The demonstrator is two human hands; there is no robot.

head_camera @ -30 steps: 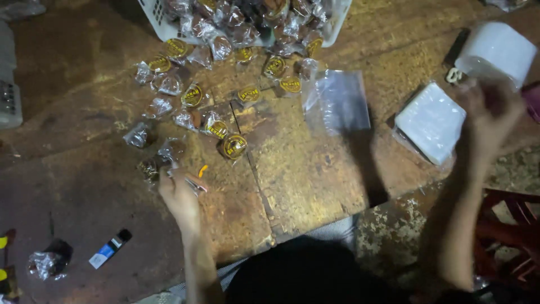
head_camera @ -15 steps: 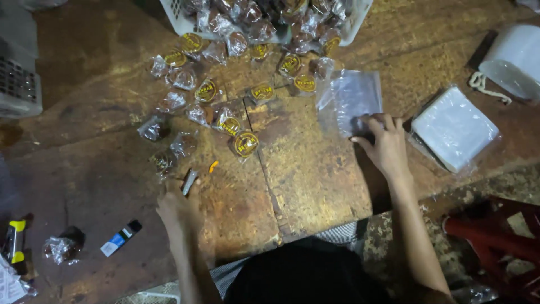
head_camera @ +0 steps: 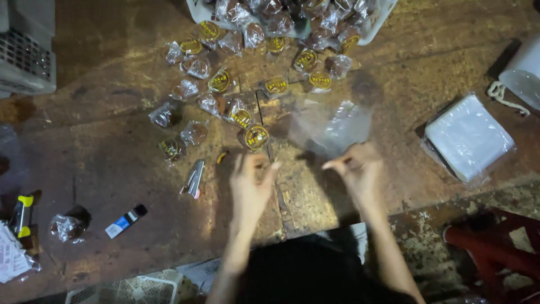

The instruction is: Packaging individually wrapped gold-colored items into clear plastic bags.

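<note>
My right hand (head_camera: 355,171) pinches the lower edge of a clear plastic bag (head_camera: 332,125) and holds it up over the middle of the worn wooden table (head_camera: 112,141). My left hand (head_camera: 251,186) is raised beside it with its fingers apart, blurred, just left of the bag; I cannot tell whether it touches the bag. A wrapped round pastry with a yellow label (head_camera: 256,137) lies right above my left fingers. Several more wrapped pastries (head_camera: 219,81) are scattered behind it, up to a white basket (head_camera: 383,17) full of them.
A stack of clear bags (head_camera: 469,138) lies at the right, a white roll (head_camera: 523,70) behind it. A small metal stapler (head_camera: 194,178), a blue-and-white lighter (head_camera: 126,220), a lone wrapped pastry (head_camera: 64,228) and a yellow-black tool (head_camera: 21,217) lie left. A grey crate (head_camera: 25,59) stands far left, a red stool (head_camera: 495,247) lower right.
My right hand left the bag stack, took the loose clear bag and lifted it toward the middle. My left hand rose from the table near the stapler toward the bag.
</note>
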